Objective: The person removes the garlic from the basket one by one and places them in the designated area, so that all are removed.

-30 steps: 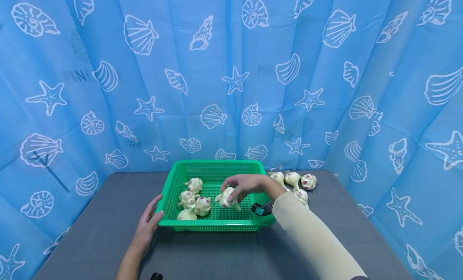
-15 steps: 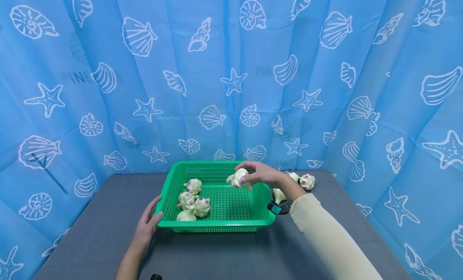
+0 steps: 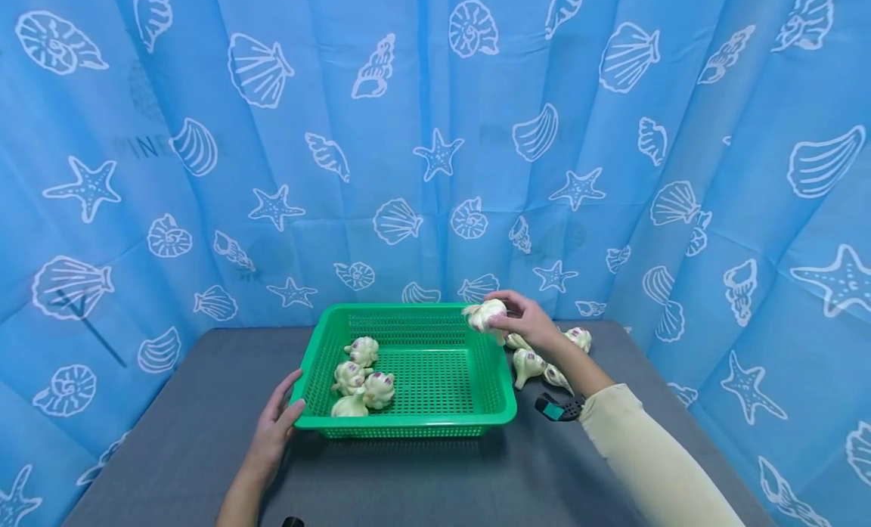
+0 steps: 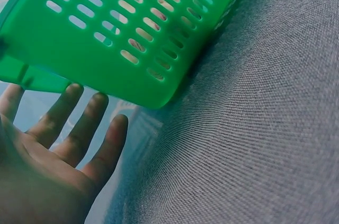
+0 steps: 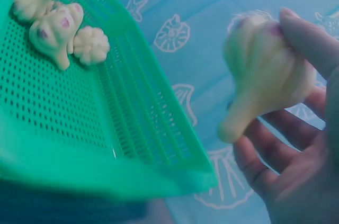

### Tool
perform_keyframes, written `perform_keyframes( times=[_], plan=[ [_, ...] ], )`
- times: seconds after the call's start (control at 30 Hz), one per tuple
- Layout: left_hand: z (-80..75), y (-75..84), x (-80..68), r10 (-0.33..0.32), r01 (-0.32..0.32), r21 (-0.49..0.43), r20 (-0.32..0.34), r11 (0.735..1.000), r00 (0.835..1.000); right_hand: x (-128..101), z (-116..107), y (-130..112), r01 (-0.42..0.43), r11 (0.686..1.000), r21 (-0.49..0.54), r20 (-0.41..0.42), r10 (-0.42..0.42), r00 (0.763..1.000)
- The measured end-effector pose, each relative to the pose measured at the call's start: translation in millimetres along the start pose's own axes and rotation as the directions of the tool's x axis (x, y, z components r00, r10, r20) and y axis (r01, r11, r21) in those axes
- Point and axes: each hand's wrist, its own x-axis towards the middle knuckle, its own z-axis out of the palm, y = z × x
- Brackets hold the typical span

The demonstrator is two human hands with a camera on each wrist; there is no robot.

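A green slotted basket (image 3: 500,417) stands on the grey table, with several cream garlic bulbs (image 3: 361,376) lying in its left part. My right hand (image 3: 520,323) holds one garlic bulb (image 3: 486,314) in its fingers above the basket's far right corner; the right wrist view shows the same bulb (image 5: 262,78) pinched between thumb and fingers, beside the basket's rim (image 5: 159,176). My left hand (image 3: 275,429) rests with straight fingers against the basket's near left corner. In the left wrist view, the fingers (image 4: 74,123) lie just under the basket's rim (image 4: 122,65).
More garlic bulbs (image 3: 527,364) lie on the table (image 3: 408,482) to the right of the basket, partly behind my right arm. A blue shell-print curtain (image 3: 435,149) closes off the back and both sides. A small dark wrist device (image 3: 559,408) shows on the right forearm.
My right hand lifted a garlic bulb out of the basket's middle and carried it back and to the right, over the far right corner. The left hand has stayed at the basket's corner.
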Motion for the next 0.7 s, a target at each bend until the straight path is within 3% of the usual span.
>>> perform_keyframes(
  times=[0.2, 0.4, 0.7],
  plan=[
    [-0.3, -0.5, 0.0, 0.012, -0.012, -0.015, 0.006, 1.0, 1.0, -17, -13, 8, 0.04, 0.999, -0.033, -0.141, -0.044, 0.989],
    [-1.4, -2.0, 0.7, -0.021, 0.021, -0.033, 0.006, 0.999, 1.0, -36, -25, 17, 0.065, 0.994, -0.083, -0.248, -0.084, 0.965],
    [-1.4, -0.2, 0.9, -0.061, 0.061, -0.033, 0.006, 0.998, 0.998, -60, -46, 42, -0.036, 0.991, -0.129, -0.353, -0.012, 0.936]
  ],
)
